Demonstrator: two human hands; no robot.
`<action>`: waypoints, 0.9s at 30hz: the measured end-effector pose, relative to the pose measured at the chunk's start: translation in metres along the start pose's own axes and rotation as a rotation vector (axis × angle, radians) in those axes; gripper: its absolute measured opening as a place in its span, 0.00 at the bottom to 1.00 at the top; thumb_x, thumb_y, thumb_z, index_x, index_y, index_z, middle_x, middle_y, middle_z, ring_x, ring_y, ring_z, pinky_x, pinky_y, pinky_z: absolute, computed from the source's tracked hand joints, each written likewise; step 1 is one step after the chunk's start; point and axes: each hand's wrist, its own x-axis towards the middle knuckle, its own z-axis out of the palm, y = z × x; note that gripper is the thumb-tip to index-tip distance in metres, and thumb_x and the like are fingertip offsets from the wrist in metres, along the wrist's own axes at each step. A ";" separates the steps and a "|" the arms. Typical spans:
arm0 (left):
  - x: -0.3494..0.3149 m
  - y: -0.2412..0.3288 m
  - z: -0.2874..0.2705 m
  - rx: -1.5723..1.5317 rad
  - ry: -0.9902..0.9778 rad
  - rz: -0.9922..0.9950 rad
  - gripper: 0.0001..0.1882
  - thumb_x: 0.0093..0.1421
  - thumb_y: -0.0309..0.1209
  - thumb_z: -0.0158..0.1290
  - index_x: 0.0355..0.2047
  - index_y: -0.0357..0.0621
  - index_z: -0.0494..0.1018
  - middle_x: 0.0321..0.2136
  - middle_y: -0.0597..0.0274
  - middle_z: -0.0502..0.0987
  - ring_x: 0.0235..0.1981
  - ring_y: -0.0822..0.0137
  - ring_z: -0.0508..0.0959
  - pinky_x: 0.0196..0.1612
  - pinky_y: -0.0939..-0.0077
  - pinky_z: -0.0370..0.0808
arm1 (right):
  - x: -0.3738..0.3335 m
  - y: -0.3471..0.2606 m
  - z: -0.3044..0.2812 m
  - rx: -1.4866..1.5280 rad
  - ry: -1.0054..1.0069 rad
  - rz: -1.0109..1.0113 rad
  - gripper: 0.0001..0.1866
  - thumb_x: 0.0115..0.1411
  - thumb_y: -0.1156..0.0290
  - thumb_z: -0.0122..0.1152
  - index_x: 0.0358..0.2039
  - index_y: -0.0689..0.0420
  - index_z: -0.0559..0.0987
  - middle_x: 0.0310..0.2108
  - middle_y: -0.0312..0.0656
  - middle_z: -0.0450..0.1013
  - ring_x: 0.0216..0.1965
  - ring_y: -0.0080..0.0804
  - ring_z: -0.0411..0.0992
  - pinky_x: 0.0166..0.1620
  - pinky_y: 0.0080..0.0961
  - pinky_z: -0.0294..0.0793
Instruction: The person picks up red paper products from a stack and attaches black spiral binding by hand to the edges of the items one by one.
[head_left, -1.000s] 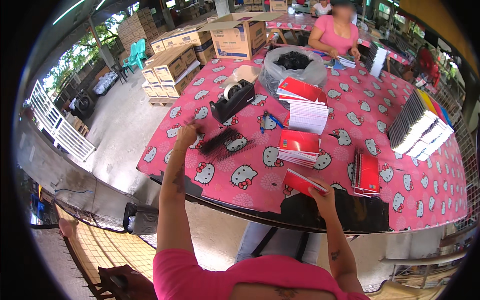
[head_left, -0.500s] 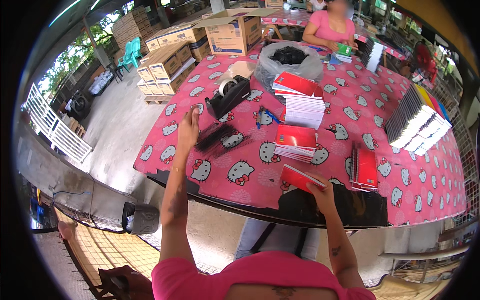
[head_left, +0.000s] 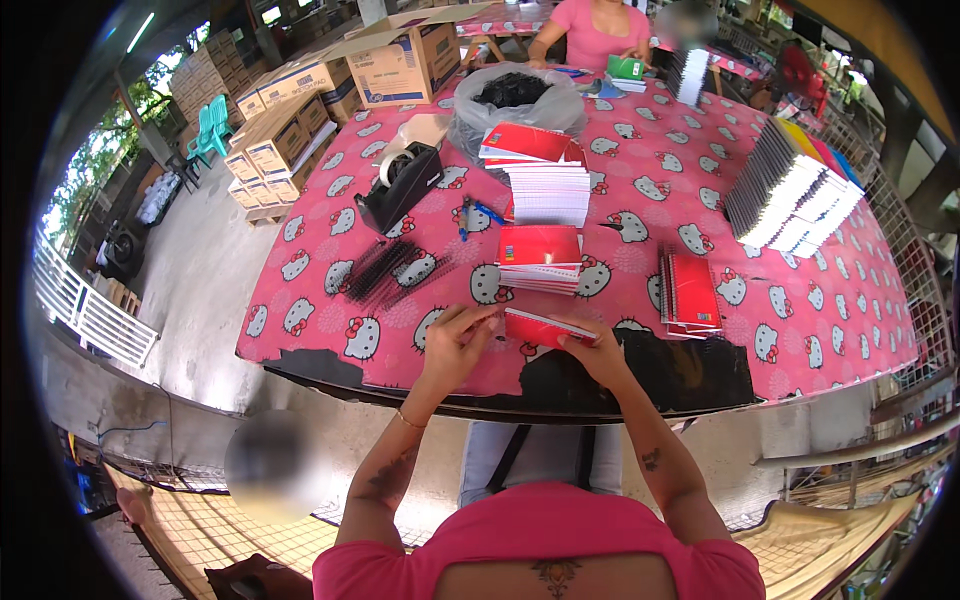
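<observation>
Near the front edge of the table, my right hand (head_left: 594, 354) grips a small red notebook (head_left: 538, 328) by its right end, thumb on the cover. My left hand (head_left: 460, 345) is at the notebook's left end, fingertips pinched together; whatever they hold is too small to make out. Just beyond the notebook lies a short stack of red notebooks (head_left: 540, 247), with a taller stack of white-edged notebooks (head_left: 550, 190) behind it. Loose black spiral coils (head_left: 380, 268) lie to the left. Several spiral-bound red notebooks (head_left: 692, 292) rest on the right.
A black tape dispenser (head_left: 402, 190) and blue-handled pliers (head_left: 486, 212) lie left of the stacks. Behind stands a clear plastic bag (head_left: 463, 125) of black coils. Large notebook stacks (head_left: 790, 195) fill the right side. Cartons (head_left: 400, 68) stand at the back; a co-worker (head_left: 597, 35) handles green notebooks.
My left hand has come from beside the coils to the notebook's left end, its fingers now pinched. My right hand still holds the notebook. The whole view has shifted.
</observation>
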 end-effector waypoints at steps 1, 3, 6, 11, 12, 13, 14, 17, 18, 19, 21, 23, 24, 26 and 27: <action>0.000 0.000 0.001 -0.025 0.006 -0.006 0.09 0.58 0.25 0.61 0.39 0.41 0.81 0.24 0.60 0.76 0.22 0.70 0.73 0.25 0.77 0.67 | 0.000 0.001 0.000 0.000 -0.003 -0.009 0.18 0.62 0.79 0.59 0.54 0.61 0.78 0.47 0.39 0.78 0.48 0.22 0.72 0.54 0.21 0.68; -0.001 -0.002 0.002 -0.072 0.019 -0.016 0.09 0.57 0.25 0.61 0.39 0.41 0.81 0.24 0.60 0.77 0.23 0.69 0.74 0.26 0.76 0.67 | 0.001 0.000 -0.002 -0.026 -0.008 -0.004 0.18 0.63 0.78 0.59 0.54 0.60 0.78 0.47 0.38 0.78 0.48 0.21 0.72 0.53 0.20 0.69; -0.002 -0.004 -0.001 -0.058 -0.002 0.019 0.09 0.58 0.25 0.60 0.40 0.41 0.81 0.26 0.59 0.78 0.24 0.69 0.75 0.27 0.77 0.69 | 0.000 -0.001 -0.002 -0.016 -0.021 0.038 0.18 0.63 0.78 0.59 0.54 0.59 0.78 0.47 0.37 0.78 0.48 0.20 0.71 0.53 0.20 0.69; 0.004 -0.007 0.001 -0.009 -0.102 -0.074 0.08 0.59 0.24 0.59 0.39 0.39 0.81 0.28 0.57 0.79 0.25 0.66 0.78 0.29 0.77 0.73 | -0.003 -0.001 -0.003 0.022 -0.019 0.099 0.18 0.63 0.77 0.60 0.54 0.59 0.78 0.47 0.36 0.78 0.48 0.19 0.70 0.54 0.20 0.68; 0.010 -0.010 0.002 -0.019 -0.113 -0.064 0.07 0.59 0.24 0.59 0.39 0.39 0.80 0.29 0.56 0.80 0.25 0.65 0.79 0.30 0.76 0.74 | -0.003 0.000 -0.005 0.016 -0.021 0.078 0.18 0.62 0.77 0.60 0.54 0.59 0.78 0.47 0.36 0.78 0.48 0.20 0.71 0.54 0.21 0.68; 0.012 -0.010 0.002 -0.032 -0.116 -0.033 0.08 0.59 0.24 0.59 0.40 0.39 0.80 0.29 0.56 0.79 0.25 0.65 0.79 0.30 0.75 0.75 | -0.004 0.000 -0.007 0.010 -0.021 0.058 0.18 0.62 0.77 0.61 0.54 0.59 0.78 0.47 0.36 0.78 0.48 0.20 0.71 0.54 0.21 0.68; 0.012 -0.009 0.001 -0.046 -0.120 -0.002 0.09 0.60 0.25 0.59 0.41 0.40 0.80 0.29 0.56 0.79 0.26 0.65 0.79 0.30 0.74 0.75 | -0.006 0.001 -0.009 0.001 -0.027 0.036 0.18 0.62 0.77 0.61 0.54 0.59 0.78 0.47 0.37 0.78 0.48 0.20 0.71 0.54 0.21 0.68; 0.010 0.000 -0.005 -0.039 -0.141 0.053 0.11 0.59 0.26 0.60 0.43 0.41 0.78 0.30 0.56 0.79 0.27 0.65 0.79 0.31 0.73 0.75 | -0.007 -0.006 -0.008 -0.011 -0.052 -0.007 0.18 0.62 0.78 0.60 0.53 0.58 0.79 0.48 0.39 0.79 0.49 0.23 0.73 0.55 0.22 0.69; 0.009 0.001 -0.005 -0.032 -0.160 0.054 0.12 0.59 0.26 0.60 0.43 0.41 0.78 0.30 0.57 0.79 0.28 0.65 0.79 0.32 0.73 0.75 | -0.008 -0.008 -0.009 -0.009 -0.065 0.003 0.18 0.62 0.78 0.60 0.53 0.58 0.79 0.47 0.39 0.79 0.49 0.23 0.73 0.54 0.22 0.69; 0.012 0.001 -0.005 0.006 -0.189 0.092 0.12 0.59 0.26 0.60 0.43 0.41 0.77 0.29 0.57 0.78 0.29 0.64 0.79 0.33 0.72 0.76 | -0.009 -0.010 -0.011 -0.006 -0.078 0.012 0.18 0.62 0.78 0.60 0.53 0.58 0.79 0.47 0.39 0.79 0.49 0.23 0.73 0.54 0.22 0.69; 0.014 0.001 -0.006 0.084 -0.246 0.160 0.12 0.59 0.27 0.61 0.42 0.40 0.76 0.29 0.56 0.77 0.30 0.62 0.80 0.33 0.70 0.77 | -0.011 -0.013 -0.013 -0.008 -0.100 0.035 0.18 0.61 0.78 0.60 0.53 0.57 0.79 0.47 0.39 0.79 0.48 0.23 0.73 0.54 0.22 0.69; 0.013 0.003 -0.002 0.032 -0.338 0.085 0.11 0.59 0.28 0.61 0.40 0.40 0.76 0.27 0.56 0.76 0.30 0.59 0.80 0.33 0.68 0.77 | -0.012 -0.016 -0.015 -0.015 -0.119 0.061 0.19 0.61 0.78 0.60 0.53 0.58 0.79 0.46 0.39 0.79 0.48 0.22 0.73 0.54 0.22 0.69; 0.016 0.007 -0.001 0.010 -0.380 0.050 0.10 0.59 0.29 0.61 0.39 0.39 0.76 0.26 0.56 0.75 0.30 0.57 0.81 0.33 0.67 0.77 | -0.013 -0.018 -0.017 -0.033 -0.108 0.068 0.18 0.62 0.78 0.60 0.54 0.58 0.79 0.46 0.39 0.79 0.47 0.22 0.73 0.53 0.22 0.69; 0.019 0.021 0.001 0.101 -0.326 0.169 0.13 0.58 0.30 0.62 0.41 0.40 0.76 0.29 0.56 0.75 0.30 0.55 0.80 0.32 0.66 0.76 | -0.019 -0.026 -0.019 -0.071 -0.088 0.082 0.18 0.62 0.78 0.60 0.54 0.58 0.79 0.46 0.40 0.79 0.46 0.22 0.72 0.52 0.22 0.70; 0.020 0.027 0.000 0.146 -0.297 0.226 0.14 0.58 0.31 0.62 0.42 0.40 0.75 0.30 0.55 0.74 0.30 0.54 0.80 0.32 0.66 0.76 | -0.021 -0.029 -0.017 -0.066 -0.079 0.078 0.18 0.62 0.77 0.60 0.54 0.58 0.79 0.45 0.40 0.79 0.46 0.21 0.72 0.52 0.22 0.70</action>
